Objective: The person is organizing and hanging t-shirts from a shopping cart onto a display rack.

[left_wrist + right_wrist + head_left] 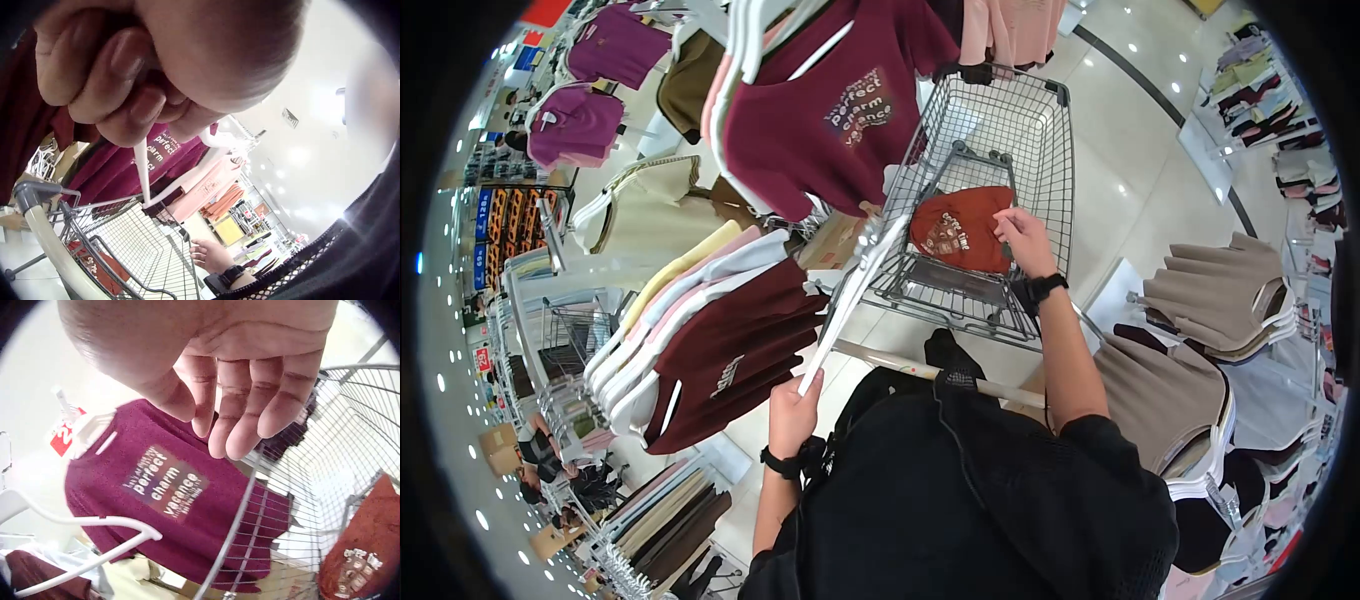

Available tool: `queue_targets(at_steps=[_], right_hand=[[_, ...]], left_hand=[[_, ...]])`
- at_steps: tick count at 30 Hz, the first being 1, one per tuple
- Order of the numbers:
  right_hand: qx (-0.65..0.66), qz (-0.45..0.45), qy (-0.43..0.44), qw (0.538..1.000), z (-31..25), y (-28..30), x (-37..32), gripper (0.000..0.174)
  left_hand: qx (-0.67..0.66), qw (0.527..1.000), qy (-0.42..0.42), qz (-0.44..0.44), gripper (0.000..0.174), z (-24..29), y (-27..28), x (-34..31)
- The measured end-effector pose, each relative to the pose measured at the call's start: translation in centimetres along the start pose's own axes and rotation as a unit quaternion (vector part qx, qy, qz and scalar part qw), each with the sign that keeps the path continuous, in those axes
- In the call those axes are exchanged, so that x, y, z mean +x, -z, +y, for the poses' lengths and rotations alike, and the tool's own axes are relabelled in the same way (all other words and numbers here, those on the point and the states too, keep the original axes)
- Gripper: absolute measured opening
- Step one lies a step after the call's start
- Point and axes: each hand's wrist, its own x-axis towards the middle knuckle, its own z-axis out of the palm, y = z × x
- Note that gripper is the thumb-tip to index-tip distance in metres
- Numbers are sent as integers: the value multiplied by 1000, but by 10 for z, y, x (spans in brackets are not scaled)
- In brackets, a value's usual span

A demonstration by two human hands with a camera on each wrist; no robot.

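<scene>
My left hand (793, 412) grips a white clothes hanger (852, 308) at one end, with no garment on it. The hanger slants up beside the left side of the cart. In the left wrist view the fingers (125, 53) are curled round it. My right hand (1026, 243) is over the shopping cart (1055, 130), close to a folded rust-red shirt (960, 225) with pale lettering inside the basket. Its fingers (240, 419) hang loosely bent with nothing between them in the right wrist view.
A maroon shirt with print (830, 120) hangs just left of the cart. Below it, a rack carries dark red shirts (735, 350) on white hangers. Taupe garments (1165, 400) hang at the right. The cart's pale handle bar (890, 362) runs in front of my body.
</scene>
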Motion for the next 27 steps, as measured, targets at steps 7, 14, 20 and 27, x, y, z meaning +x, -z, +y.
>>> queue_targets(at_steps=[7, 14, 20, 27], right_hand=[[-120, -20, -243, 962, 161, 21, 79, 23], [-344, -73, -319, 880, 344, 20, 108, 39], [-270, -5, -416, 869, 488, 19, 92, 57], [31, 217, -517, 828, 440, -3, 103, 33]], left_hand=[[-30, 996, 81, 7, 54, -17, -25, 17], [7, 986, 164, -23, 53, -14, -44, 27], [-44, 979, 198, -33, 51, -40, -48, 26], [-59, 972, 225, -19, 51, -46, -46, 28]])
